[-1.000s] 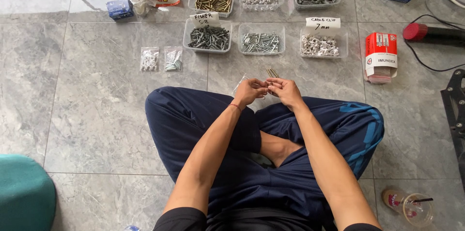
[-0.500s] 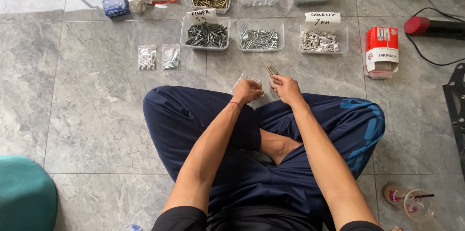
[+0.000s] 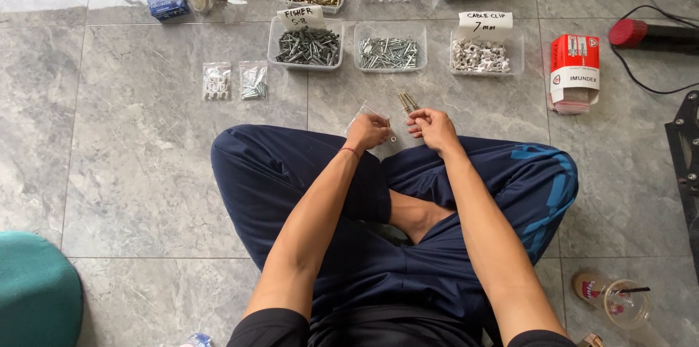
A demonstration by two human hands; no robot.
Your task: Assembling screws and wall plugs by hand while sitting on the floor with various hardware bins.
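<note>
Right hand: fingers pinched together on a few slim brass-coloured metal fasteners, tips sticking up and away from the knuckles. Left hand: fingers closed on a small clear plastic zip bag, held just beside the right hand, above the crossed legs in navy trousers. Both hands hover over the grey marble-look tile floor. Just beyond: clear plastic tray of silver screws, clear tray of dark grey wall plugs, clear tray of white cable clips. Left of those, two small filled clear bags lie flat. Red-and-white cardboard box sits off to the right.
</note>
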